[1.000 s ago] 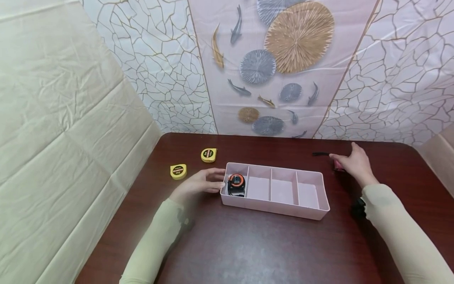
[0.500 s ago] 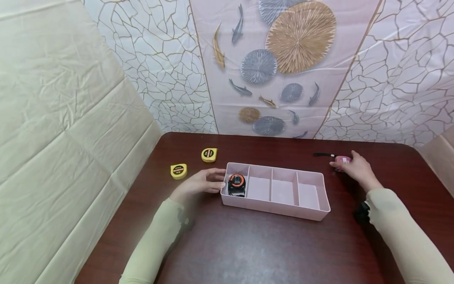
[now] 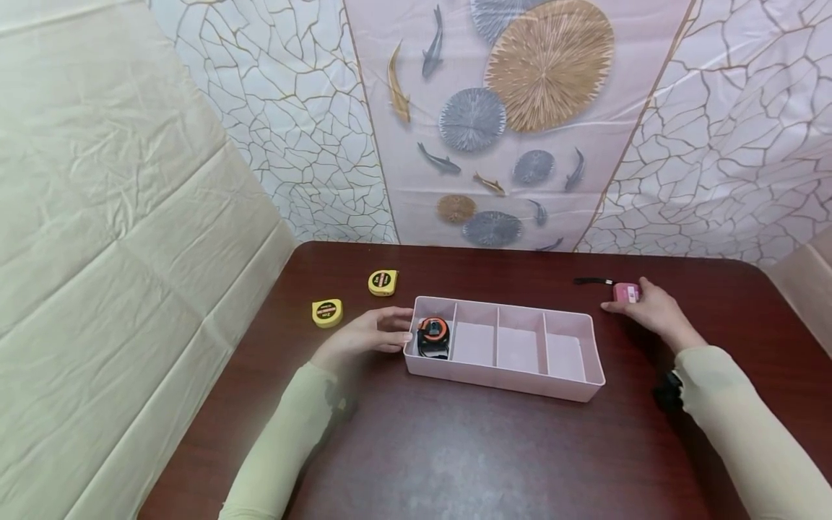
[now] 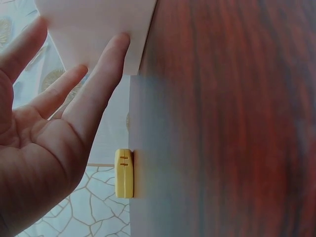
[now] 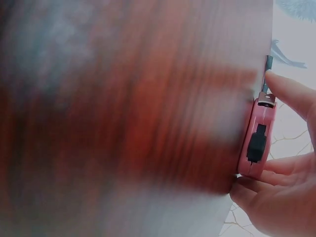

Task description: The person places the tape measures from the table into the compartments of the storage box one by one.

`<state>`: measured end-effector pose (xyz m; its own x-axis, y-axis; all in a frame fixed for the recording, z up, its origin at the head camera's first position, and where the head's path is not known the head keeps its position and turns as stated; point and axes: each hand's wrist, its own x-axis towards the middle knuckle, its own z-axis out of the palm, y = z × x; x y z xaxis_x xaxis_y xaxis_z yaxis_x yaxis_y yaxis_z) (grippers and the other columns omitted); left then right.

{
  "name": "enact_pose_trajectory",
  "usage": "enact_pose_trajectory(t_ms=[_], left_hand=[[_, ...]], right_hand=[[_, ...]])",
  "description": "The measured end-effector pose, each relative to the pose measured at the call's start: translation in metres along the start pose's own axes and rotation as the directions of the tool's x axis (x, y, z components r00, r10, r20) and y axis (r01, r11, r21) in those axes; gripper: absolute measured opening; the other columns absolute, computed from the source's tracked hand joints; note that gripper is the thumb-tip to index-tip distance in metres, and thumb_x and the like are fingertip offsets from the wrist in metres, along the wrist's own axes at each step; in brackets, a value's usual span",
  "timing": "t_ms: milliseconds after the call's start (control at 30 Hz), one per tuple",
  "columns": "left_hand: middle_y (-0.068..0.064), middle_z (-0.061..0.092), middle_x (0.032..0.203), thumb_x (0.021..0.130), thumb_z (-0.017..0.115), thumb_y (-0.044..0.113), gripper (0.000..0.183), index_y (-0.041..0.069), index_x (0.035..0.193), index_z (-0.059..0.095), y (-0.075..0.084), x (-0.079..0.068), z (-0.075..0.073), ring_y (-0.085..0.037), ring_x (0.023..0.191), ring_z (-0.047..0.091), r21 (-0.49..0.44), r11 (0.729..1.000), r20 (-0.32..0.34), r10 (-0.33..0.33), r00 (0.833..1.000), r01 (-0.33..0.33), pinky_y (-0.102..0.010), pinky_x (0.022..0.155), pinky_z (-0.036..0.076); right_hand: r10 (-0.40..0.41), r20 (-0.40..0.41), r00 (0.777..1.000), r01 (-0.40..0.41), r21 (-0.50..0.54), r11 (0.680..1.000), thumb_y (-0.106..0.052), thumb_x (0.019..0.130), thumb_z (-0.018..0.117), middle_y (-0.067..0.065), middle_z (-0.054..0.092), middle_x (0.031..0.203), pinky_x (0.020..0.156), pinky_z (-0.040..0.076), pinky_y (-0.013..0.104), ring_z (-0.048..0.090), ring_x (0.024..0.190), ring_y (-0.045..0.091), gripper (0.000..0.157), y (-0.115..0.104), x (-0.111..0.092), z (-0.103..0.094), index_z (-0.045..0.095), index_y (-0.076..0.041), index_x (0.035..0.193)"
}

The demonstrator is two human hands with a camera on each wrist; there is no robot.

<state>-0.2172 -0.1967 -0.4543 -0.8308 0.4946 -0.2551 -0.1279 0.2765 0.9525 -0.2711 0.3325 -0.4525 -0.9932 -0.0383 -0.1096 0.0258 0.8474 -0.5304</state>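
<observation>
A pale pink box [image 3: 503, 380] with several compartments stands mid-table; an orange-and-black tape measure [image 3: 433, 336] lies in its leftmost compartment. My left hand [image 3: 364, 334] touches the box's left end with extended fingers [image 4: 116, 57], seen from the palm side in the left wrist view. On the right, a pink tape measure [image 3: 626, 292] with a dark wrist strap [image 3: 591, 280] rests on the table. My right hand [image 3: 656, 312] is around its right and near sides. In the right wrist view the thumb [image 5: 291, 94] is apart from the case, near the strap, while fingertips are at the opposite end.
Two yellow tape measures [image 3: 327, 313] lie left of the box, one nearer and one farther back. The dark brown table [image 3: 455, 462] ends at a patterned cloth backdrop [image 3: 312, 130]. A cream cloth [image 3: 130, 253] hangs along the left side.
The pink tape measure, first mostly hidden under the right hand, now shows, turned and slightly shifted. The right hand has shifted lower and uncovered it. The left hand and box stay put.
</observation>
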Motion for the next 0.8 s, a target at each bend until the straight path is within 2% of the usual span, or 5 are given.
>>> enact_pose_trajectory(t_ms=[300,800], left_hand=[[-0.018,0.058,0.139,0.095,0.072,0.016,0.063,0.006,0.151,0.044,0.0003,-0.0009,0.0000,-0.023,0.113,0.065,0.010,1.000,0.013,0.013,1.000,-0.013,-0.038,0.095,0.054],[-0.018,0.058,0.139,0.095,0.072,0.015,0.063,0.006,0.151,0.044,0.0010,-0.0019,0.0000,-0.023,0.114,0.065,0.010,1.000,0.015,0.021,1.000,-0.021,-0.038,0.095,0.054]], right_hand=[[-0.047,0.022,0.999,0.049,-0.067,0.997,-0.036,0.091,0.069,0.057,0.027,0.134,0.104,0.032,0.070,0.036,0.121,0.066,0.100,0.0032,0.0041,-0.0015,0.014,0.031,0.141],[-0.090,-0.013,0.996,0.088,-0.121,0.989,-0.032,0.089,0.071,0.057,0.031,0.131,0.104,0.032,0.070,0.035,0.121,0.066,0.094,0.0013,0.0062,-0.0007,0.023,0.032,0.138]])
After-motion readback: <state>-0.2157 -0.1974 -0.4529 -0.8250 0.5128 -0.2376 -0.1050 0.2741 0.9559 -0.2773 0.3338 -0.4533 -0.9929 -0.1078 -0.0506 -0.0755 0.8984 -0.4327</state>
